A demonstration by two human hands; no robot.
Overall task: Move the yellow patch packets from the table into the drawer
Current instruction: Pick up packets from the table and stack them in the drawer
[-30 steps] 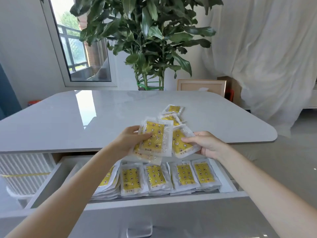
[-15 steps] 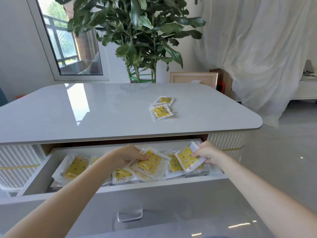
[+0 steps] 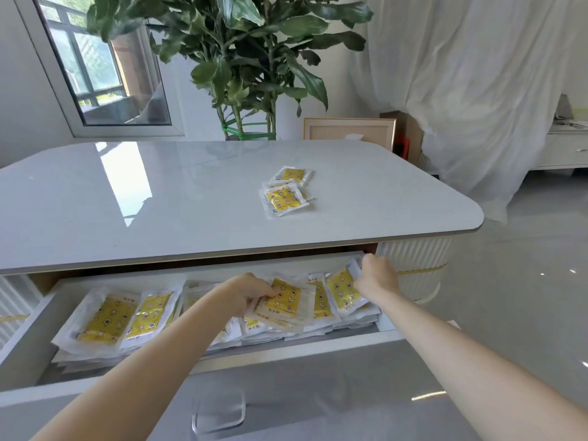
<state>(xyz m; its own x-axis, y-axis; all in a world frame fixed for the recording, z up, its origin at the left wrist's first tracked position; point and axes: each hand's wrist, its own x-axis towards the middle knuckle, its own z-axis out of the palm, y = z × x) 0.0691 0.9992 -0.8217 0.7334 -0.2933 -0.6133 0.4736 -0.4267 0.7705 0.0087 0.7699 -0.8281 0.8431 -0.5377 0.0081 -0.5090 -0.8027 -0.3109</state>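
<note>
Across the middle, a broad glossy pale-grey table top (image 3: 191, 202) with rounded corners. Behind it, a tall leafy green plant (image 3: 248, 58) and a draped sheer white curtain (image 3: 461, 90). Under the near edge, a wide white drawer (image 3: 28, 338) pulled open, filled with overlapping rows of yellow patch packets (image 3: 108, 319) in clear wrappers.

Both hands down inside the drawer's right half. Left hand (image 3: 246, 292) curled round a small fanned stack of packets (image 3: 288, 299), low over the rows. Right hand (image 3: 377, 278) by the far right corner, pinching the upper edge of a single tilted packet (image 3: 342, 291), just beside that stack.

Well apart, on the table top right of centre, a small overlapping cluster of packets (image 3: 284, 198).

Stars and round marks printed on each yellow panel. Below the panel, a line of dark characters, too small to read.

On the drawer front, a clear handle (image 3: 219, 415).
</note>
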